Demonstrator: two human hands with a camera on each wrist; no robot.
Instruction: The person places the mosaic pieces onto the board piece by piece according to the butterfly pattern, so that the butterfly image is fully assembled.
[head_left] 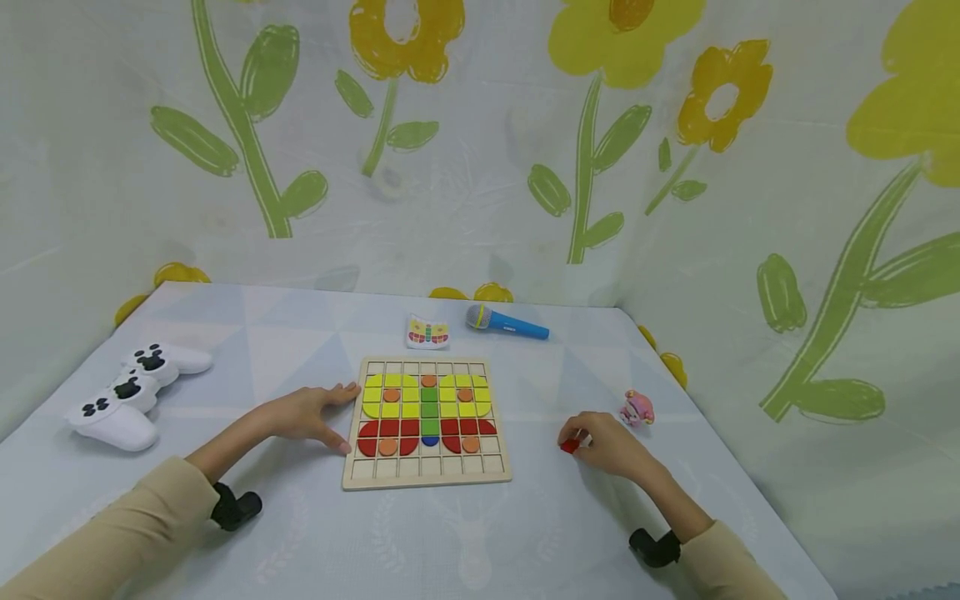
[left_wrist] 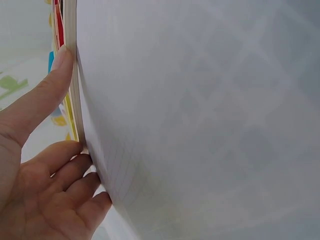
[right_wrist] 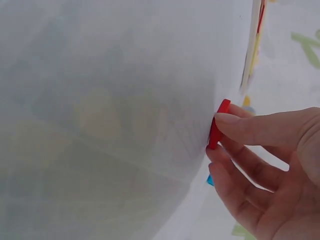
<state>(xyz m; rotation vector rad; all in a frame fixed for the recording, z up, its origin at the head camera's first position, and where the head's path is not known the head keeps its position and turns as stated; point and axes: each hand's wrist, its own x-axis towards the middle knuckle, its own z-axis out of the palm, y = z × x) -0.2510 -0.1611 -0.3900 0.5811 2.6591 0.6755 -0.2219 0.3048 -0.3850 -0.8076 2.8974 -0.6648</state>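
A wooden grid board (head_left: pixel 426 478) lies in the middle of the table, filled with yellow, red, orange and green tiles that form a butterfly. My left hand (head_left: pixel 311 412) rests against the board's left edge (left_wrist: pixel 74 107), thumb and fingers straight along it. My right hand (head_left: pixel 603 442) sits on the table to the right of the board and pinches a small red tile (head_left: pixel 569 446) (right_wrist: pixel 217 125) between thumb and fingers. The tile touches the tablecloth.
Two white game controllers (head_left: pixel 127 396) lie at the far left. Behind the board lie a small butterfly picture card (head_left: pixel 427 332) and a blue toy microphone (head_left: pixel 507 323). A small pink figure (head_left: pixel 637 408) stands just beyond my right hand. Flowered curtains wall the table.
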